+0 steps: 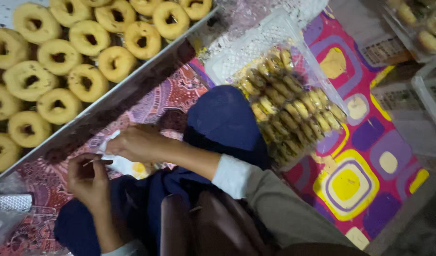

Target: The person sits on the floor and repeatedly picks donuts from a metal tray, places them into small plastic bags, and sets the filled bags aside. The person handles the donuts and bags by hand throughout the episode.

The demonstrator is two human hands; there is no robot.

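- Left hand (pixel 87 178): fingers curled in tight, thumb and forefinger pinched on a thin pale strip, prob. a tie or tape end; can't tell which.
- Right hand (pixel 139 142): fingers bent down and closed over the top of a small clear plastic bag (pixel 125 163), pressing it on the lap. How tight the grip is: can't tell, fingertips hidden under the hand.
- Hands near each other, left just below-left of right; the strip runs between them.
- Bag: small, crinkled, see-through w/ white glare, something yellow showing inside near its lower edge. Contents otherwise too blurred to tell. Lies on the dark blue cloth (pixel 222 118) over the person's knees, partly under the right hand.
- White cuff and grey-olive sleeve (pixel 279 204) on right arm, coming in from lower right.
- Left of the hands: long metal tray (pixel 132 87), edge running diagonally, close to the knuckles. Holds rows of pale yellow ring-shaped cookies (pixel 87 35), packed touching.
- Between tray edge and lap: narrow band of patterned batik-like cloth (pixel 175 90).
- Right of knee: clear plastic pack of small yellow cookies (pixel 289 109) stacked in rows, touching the blue cloth's edge.
- Beyond it: bright mat w/ pink, purple, yellow squares (pixel 350 185), mostly bare – the widest open room.
- Top right: white plastic crates (pixel 426 95), more cookie packs (pixel 417 23), well apart from the hands.
- Lower left corner: bit of metal mesh (pixel 9 203), blurred.
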